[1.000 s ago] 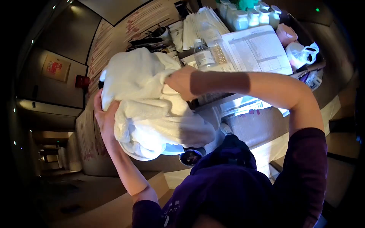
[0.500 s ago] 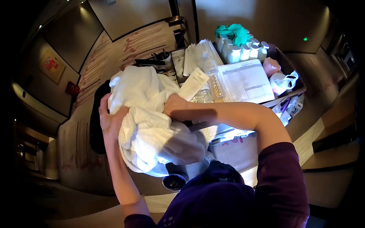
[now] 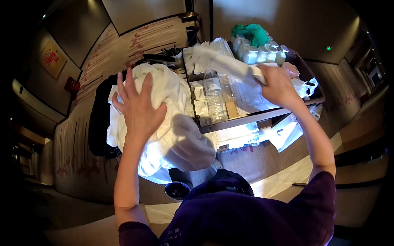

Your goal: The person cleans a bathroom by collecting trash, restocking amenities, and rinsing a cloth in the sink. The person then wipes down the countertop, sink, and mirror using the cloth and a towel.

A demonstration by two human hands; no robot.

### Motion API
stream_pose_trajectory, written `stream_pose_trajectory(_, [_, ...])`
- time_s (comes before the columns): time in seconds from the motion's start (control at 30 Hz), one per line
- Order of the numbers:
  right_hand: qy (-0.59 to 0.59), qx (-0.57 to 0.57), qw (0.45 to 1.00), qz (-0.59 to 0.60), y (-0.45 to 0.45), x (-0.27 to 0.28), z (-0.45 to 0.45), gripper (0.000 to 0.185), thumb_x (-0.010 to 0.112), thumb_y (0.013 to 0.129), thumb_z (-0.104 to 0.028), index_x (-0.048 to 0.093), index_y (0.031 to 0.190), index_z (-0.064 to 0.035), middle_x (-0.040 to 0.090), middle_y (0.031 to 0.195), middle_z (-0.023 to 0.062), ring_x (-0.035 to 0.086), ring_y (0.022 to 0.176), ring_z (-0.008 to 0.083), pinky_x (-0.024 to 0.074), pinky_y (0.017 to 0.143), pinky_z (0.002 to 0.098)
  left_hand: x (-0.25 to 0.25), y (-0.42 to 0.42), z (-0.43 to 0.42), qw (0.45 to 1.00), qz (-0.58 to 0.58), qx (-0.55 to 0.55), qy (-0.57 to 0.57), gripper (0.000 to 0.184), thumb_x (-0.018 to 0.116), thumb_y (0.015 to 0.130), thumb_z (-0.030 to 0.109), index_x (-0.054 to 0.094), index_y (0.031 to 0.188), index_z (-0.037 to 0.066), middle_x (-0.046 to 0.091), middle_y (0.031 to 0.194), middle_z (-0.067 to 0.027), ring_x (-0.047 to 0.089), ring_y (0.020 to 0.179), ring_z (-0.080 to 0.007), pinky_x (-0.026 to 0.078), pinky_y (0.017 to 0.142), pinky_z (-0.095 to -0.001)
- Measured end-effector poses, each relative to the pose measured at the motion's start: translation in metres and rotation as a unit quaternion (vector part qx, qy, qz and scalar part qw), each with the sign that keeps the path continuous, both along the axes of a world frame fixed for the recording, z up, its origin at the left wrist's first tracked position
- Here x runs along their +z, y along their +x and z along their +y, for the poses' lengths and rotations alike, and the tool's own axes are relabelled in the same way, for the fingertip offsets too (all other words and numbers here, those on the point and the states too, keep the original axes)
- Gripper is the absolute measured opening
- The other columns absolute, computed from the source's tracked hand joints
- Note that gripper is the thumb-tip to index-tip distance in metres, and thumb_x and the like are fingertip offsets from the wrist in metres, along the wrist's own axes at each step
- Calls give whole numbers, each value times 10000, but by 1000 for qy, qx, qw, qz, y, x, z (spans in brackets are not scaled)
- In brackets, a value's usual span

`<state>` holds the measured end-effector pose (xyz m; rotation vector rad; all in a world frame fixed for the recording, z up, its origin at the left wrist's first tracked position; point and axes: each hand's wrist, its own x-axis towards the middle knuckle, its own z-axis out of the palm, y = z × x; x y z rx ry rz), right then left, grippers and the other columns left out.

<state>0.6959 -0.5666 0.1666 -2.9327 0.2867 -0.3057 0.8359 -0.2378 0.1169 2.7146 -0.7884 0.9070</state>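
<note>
Spread fingers of my left hand (image 3: pixel 137 104) rest on a bundled white towel (image 3: pixel 178 123), which bulges over the left end of the cart. Its lower folds hang toward my body, partly lit and partly in shadow. My right hand (image 3: pixel 277 86) is closed around the near end of a long white item (image 3: pixel 230 64), blurred by motion, so its kind is unclear. It is held above the cart's top, over printed sheets (image 3: pixel 250 96) and close to a clear plastic bottle (image 3: pixel 212 92).
White pump-top bottles (image 3: pixel 262 55) with a green cloth (image 3: pixel 252 33) stand at the cart's back right. A white plastic bag (image 3: pixel 304 87) lies at the right end. The cart's raised rim (image 3: pixel 246 119) borders the front. A dark round bin (image 3: pixel 178 190) sits below the towel.
My right hand has left the towel, moved right and now holds the long white item. My left hand has shifted from the towel's side onto its top. The white card over the bottles is gone.
</note>
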Motion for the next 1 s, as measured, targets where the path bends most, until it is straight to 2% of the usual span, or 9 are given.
stream_pose_trajectory(0.1, [368,-63,928,20,-39,-28,2,563,791,855,-307,607,1284,8,679,1147,202,633,1092,297,478,977,408,5,-4,-7,967,-22,-250,-34,583,787,735,255,633,1285,138,406,1515,-192,353,1431,-384,285,1081,-556])
stream_pose_trajectory(0.2, [610,-133,777,-79,-62,-83,26,688,814,870,-337,524,1374,32,666,1184,163,632,1090,253,499,940,419,9,-4,-43,931,-4,-366,15,264,747,762,168,700,1014,104,673,1158,-125,611,1132,-313,373,978,-472])
stream_pose_trajectory(0.33, [769,-37,632,-90,-52,-122,48,622,804,874,-229,490,1363,-6,668,1111,144,686,950,240,587,785,378,-25,18,-102,882,67,-357,300,93,687,760,160,710,676,127,712,799,-86,661,955,-231,383,853,-450])
stream_pose_trajectory(0.4, [816,-27,567,-110,-38,-135,61,503,777,889,-200,527,1285,-15,677,1002,128,703,827,234,604,686,375,-46,26,-128,825,226,-296,425,113,708,762,203,740,819,112,713,852,-81,661,930,-244,372,864,-472])
stream_pose_trajectory(0.5, [796,-39,587,-143,-22,-141,77,505,773,870,-205,531,1267,-10,659,982,125,695,811,239,596,692,354,-115,31,-135,900,147,-236,336,244,708,779,221,744,1007,139,720,928,-69,661,951,-264,356,859,-516])
stream_pose_trajectory(0.67, [823,-25,565,-43,6,-141,71,594,759,850,-199,503,1344,10,644,1069,135,686,937,239,588,778,370,-107,41,-142,849,282,-228,385,477,660,864,419,637,1315,266,653,1276,-73,576,1195,-342,372,879,-650])
stream_pose_trajectory(0.87, [838,-10,545,-35,11,-118,56,498,708,857,-154,558,1305,2,678,1049,119,698,880,220,565,781,366,-27,34,-145,867,316,-243,298,357,758,714,286,744,1062,208,744,955,-85,703,888,-294,476,771,-483])
stream_pose_trajectory(0.93, [849,-91,518,-51,9,-100,54,458,728,855,-217,603,1245,-11,692,993,101,692,868,209,549,751,336,-42,38,-142,898,220,-220,311,164,745,695,236,740,759,85,685,663,-128,682,648,-325,484,736,-445])
stream_pose_trajectory(1.0, [854,-79,513,-26,20,-120,33,466,737,856,-264,619,1230,-11,705,986,98,687,882,199,540,755,313,-102,54,-145,963,135,-124,195,145,759,689,250,734,708,109,687,682,-138,684,724,-326,500,784,-431])
